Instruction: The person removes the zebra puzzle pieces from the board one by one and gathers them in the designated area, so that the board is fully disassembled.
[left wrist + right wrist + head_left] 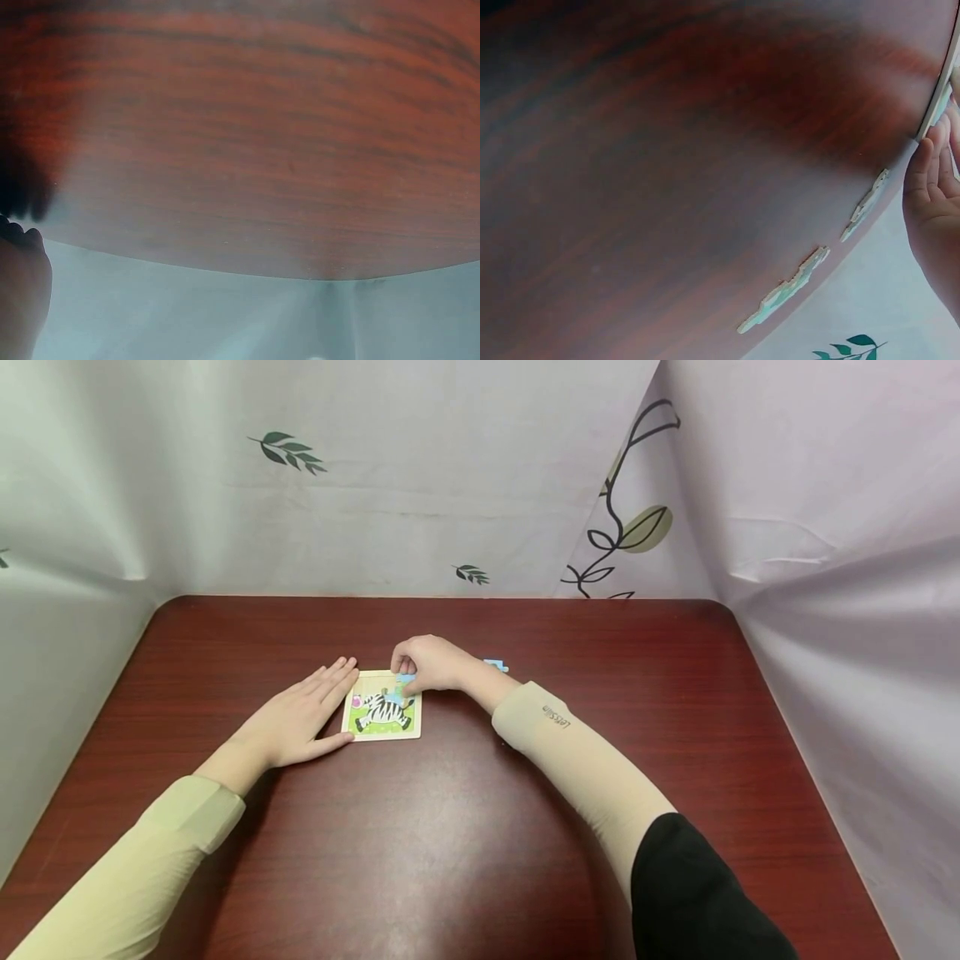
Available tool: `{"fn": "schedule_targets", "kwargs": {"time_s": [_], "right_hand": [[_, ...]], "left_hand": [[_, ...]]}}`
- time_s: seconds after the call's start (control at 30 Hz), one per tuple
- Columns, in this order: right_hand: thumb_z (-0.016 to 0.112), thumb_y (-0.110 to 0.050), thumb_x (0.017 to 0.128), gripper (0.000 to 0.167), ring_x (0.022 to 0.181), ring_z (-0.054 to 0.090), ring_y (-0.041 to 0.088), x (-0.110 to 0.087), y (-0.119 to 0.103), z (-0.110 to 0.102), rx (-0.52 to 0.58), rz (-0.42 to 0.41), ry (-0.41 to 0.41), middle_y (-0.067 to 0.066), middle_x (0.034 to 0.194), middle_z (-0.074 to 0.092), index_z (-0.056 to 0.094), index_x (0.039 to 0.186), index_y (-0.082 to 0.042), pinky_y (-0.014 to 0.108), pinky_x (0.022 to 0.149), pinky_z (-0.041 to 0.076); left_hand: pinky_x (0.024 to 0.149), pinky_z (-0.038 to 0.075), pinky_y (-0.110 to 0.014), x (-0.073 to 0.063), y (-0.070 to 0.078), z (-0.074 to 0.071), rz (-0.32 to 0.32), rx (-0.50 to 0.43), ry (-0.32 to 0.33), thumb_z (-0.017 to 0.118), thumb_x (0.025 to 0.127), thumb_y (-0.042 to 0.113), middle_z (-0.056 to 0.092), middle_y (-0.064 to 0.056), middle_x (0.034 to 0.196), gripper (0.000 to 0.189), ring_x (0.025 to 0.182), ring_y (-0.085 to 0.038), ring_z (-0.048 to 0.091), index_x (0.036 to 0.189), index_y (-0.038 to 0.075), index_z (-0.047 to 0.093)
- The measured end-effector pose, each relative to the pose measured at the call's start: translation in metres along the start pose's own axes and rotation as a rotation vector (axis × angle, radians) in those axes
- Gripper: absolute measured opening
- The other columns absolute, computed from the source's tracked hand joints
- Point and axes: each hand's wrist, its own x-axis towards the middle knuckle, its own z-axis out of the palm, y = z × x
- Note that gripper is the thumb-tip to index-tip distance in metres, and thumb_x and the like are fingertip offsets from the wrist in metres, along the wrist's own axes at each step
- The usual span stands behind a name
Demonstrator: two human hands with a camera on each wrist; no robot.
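A square wooden puzzle board [375, 680] with a zebra picture lies on the table, partly filled with pieces. My left hand [303, 714] rests flat at its left side, fingers extended, with fingertips and thumb touching the frame. Over the board's upper right, my right hand [437, 662] pinches a light-blue puzzle piece [406, 678] between thumb and fingers. That piece is partly covered by the fingers. In the right wrist view the right hand [934, 187] is at the board's edge. The left wrist view catches just part of the left hand [26, 292].
Two loose puzzle pieces, a nearer one [784, 292] and a farther one [866, 206], lie on the table past the right hand. In the head view a blue loose piece [495, 665] shows behind the right wrist. Patterned curtains [420, 485] surround the dark red wooden table [450, 827].
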Motion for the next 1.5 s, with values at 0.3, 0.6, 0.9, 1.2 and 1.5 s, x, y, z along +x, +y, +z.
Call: {"fn": "schedule_targets", "kwargs": {"time_s": [0.3, 0.6, 0.9, 1.2, 1.5], "right_hand": [[0.084, -0.02, 0.092, 0.024, 0.103, 0.062, 0.015, -0.004, 0.003, 0.002, -0.001, -0.023, 0.011, 0.004, 0.111, 0.068, 0.075, 0.112, -0.011, 0.022, 0.092, 0.051], [0.083, -0.015, 0.092, 0.018, 0.095, 0.063, 0.013, -0.006, 0.007, 0.001, 0.06, -0.052, 0.046, 0.001, 0.103, 0.07, 0.073, 0.107, -0.015, 0.022, 0.086, 0.051], [0.076, -0.006, 0.097, 0.013, 0.091, 0.065, 0.013, -0.003, 0.009, -0.003, 0.218, -0.055, 0.063, 0.005, 0.099, 0.073, 0.077, 0.11, -0.008, 0.018, 0.083, 0.053], [0.076, -0.006, 0.097, 0.014, 0.091, 0.071, 0.015, -0.006, 0.013, -0.017, 0.348, -0.049, 0.013, 0.011, 0.103, 0.078, 0.08, 0.11, -0.002, 0.018, 0.078, 0.057], [0.077, -0.006, 0.096, 0.015, 0.1, 0.075, 0.021, -0.021, 0.026, -0.036, 0.339, -0.008, 0.026, 0.012, 0.108, 0.08, 0.081, 0.11, -0.004, 0.026, 0.09, 0.061]], "left_hand": [[0.131, -0.011, -0.016, 0.0, 0.0, 0.004, -0.01, 0.001, -0.008, 0.064, 0.1, 0.051, 0.023, -0.022, 0.176, 0.094, 0.164, -0.038, 0.024, 0.166, -0.003, 0.025], [0.132, -0.009, -0.017, 0.001, 0.001, 0.005, -0.018, -0.009, -0.018, 0.065, 0.1, 0.05, 0.021, -0.021, 0.176, 0.094, 0.165, -0.037, 0.022, 0.167, -0.003, 0.024], [0.129, -0.012, -0.013, -0.001, -0.003, 0.006, -0.014, 0.0, -0.007, 0.065, 0.1, 0.05, 0.022, -0.021, 0.176, 0.094, 0.165, -0.037, 0.022, 0.167, -0.003, 0.025], [0.131, -0.01, -0.016, 0.001, -0.002, 0.005, -0.018, -0.011, -0.007, 0.066, 0.099, 0.049, 0.022, -0.021, 0.176, 0.094, 0.165, -0.037, 0.021, 0.166, -0.004, 0.025], [0.13, -0.012, -0.015, 0.002, -0.003, 0.005, -0.009, 0.0, 0.002, 0.066, 0.099, 0.049, 0.022, -0.022, 0.176, 0.094, 0.165, -0.038, 0.021, 0.166, -0.004, 0.026]]}}
